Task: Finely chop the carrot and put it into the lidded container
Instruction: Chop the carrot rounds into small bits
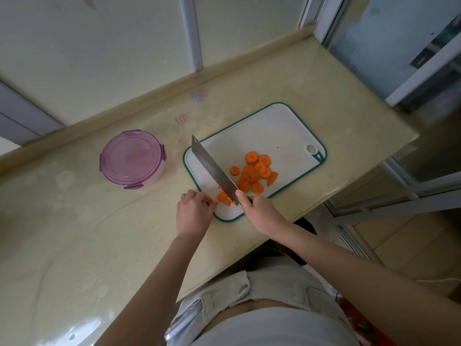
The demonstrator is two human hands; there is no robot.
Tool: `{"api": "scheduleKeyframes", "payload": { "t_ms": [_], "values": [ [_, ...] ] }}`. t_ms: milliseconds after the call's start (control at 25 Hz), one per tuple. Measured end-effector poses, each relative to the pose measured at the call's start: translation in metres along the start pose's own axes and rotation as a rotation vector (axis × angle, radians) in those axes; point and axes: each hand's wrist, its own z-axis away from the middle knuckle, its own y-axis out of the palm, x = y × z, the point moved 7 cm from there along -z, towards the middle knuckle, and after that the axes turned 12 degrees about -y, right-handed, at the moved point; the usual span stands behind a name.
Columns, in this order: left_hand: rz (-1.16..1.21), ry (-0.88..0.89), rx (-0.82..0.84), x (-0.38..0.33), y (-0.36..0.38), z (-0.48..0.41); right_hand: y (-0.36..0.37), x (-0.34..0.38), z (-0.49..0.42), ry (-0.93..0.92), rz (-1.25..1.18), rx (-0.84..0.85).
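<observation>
The cleaver (212, 168) lay on a diagonal, its long axis running from the handle at the near right up to the square tip at the far left, edge down on the near corner of the white cutting board (274, 131). The right hand (259, 211) was wrapped tight round the handle, one fingertip laid against the side of the blade, forearm angling in from the right. The left hand (193, 211) sat knuckles-up just left of the blade, fingers curled onto the chopped carrot pieces (223, 197) at the board's near edge. On the other side of the blade, mid-board, a heap of round carrot slices (254, 173) lay overlapping. The container (132, 159), purple lid on, stood on the countertop (74, 233) well left of the board.
</observation>
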Motion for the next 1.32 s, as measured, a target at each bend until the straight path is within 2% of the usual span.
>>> {"api": "scheduleKeyframes", "payload": {
  "t_ms": [280,560,680,840,1000,1320],
  "values": [
    [-0.048,-0.004,0.026,-0.006,0.008,-0.010,0.003,0.002,0.000,0.016,0.059,0.006],
    [-0.034,0.025,0.038,-0.012,0.010,-0.015,0.017,0.001,0.002,0.031,0.107,0.081],
    [-0.015,0.021,0.024,-0.008,0.010,-0.014,0.019,0.002,0.002,0.008,0.221,0.101],
    [0.032,0.055,0.003,-0.010,0.010,-0.010,0.009,-0.005,-0.003,0.056,0.132,0.011],
    [0.005,0.069,-0.015,-0.008,0.009,-0.008,0.003,-0.007,-0.005,0.041,0.039,0.018],
    [-0.027,0.071,0.023,-0.008,0.014,-0.009,-0.005,0.000,0.001,0.010,0.013,-0.005]
  ]
}}
